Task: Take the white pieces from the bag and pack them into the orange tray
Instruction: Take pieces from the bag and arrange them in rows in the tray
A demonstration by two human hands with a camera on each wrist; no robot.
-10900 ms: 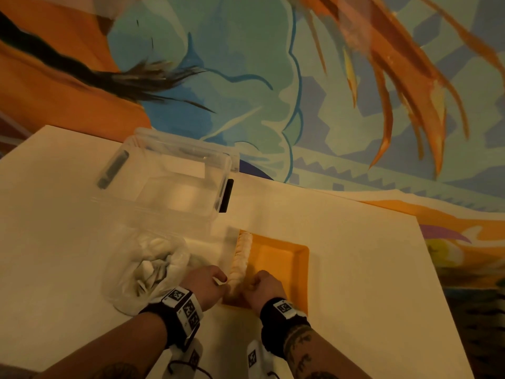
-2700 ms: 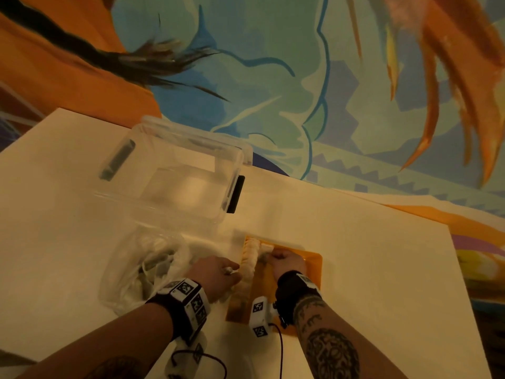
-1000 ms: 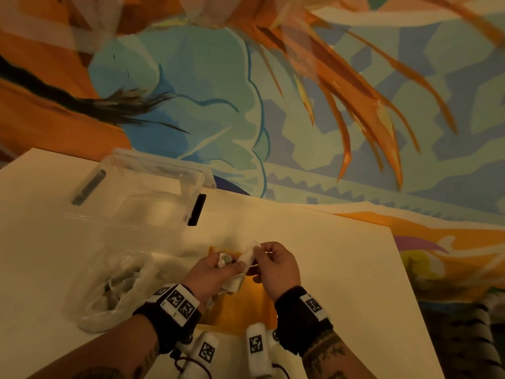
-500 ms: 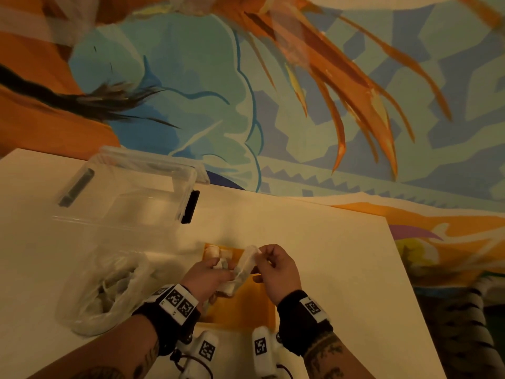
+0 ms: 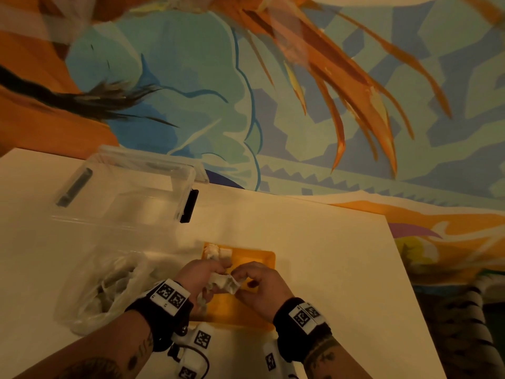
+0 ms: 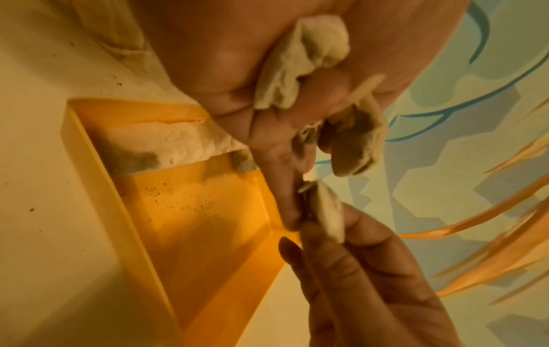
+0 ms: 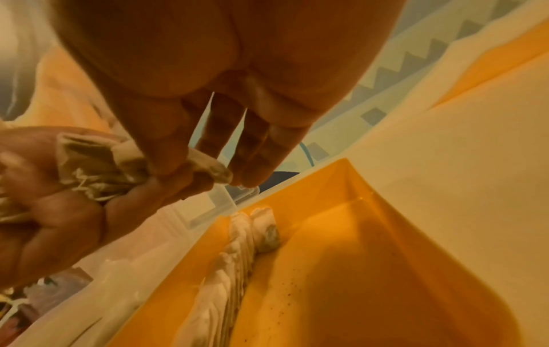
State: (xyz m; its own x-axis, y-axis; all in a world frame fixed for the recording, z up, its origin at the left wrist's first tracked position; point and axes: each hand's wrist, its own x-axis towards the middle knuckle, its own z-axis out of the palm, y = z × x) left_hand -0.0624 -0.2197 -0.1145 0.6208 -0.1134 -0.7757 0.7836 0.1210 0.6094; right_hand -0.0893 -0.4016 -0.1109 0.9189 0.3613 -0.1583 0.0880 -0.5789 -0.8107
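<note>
The orange tray [image 5: 262, 258] lies on the table, under both hands. A row of white pieces [image 7: 234, 258] stands packed along its left wall; another lies beside the row's far end [image 5: 225, 253]. My left hand [image 5: 202, 277] grips a bunch of white pieces [image 6: 300, 63] in its curled fingers above the tray. My right hand [image 5: 257, 285] pinches one white piece [image 7: 208, 167] between thumb and fingertips, at the edge of that bunch [image 5: 224, 283]. The clear plastic bag [image 5: 103, 285] with more white pieces lies left of the tray.
A clear plastic box [image 5: 128, 198] with black latches stands at the back left of the pale table [image 5: 314, 269]. The table's right edge runs diagonally, with a patterned floor beyond. Dark specks dot the tray's bare floor [image 6: 208, 223].
Both hands have come down closer to the tray and together. The piece in the right hand, held upright half a second ago, now lies lower between the two hands.
</note>
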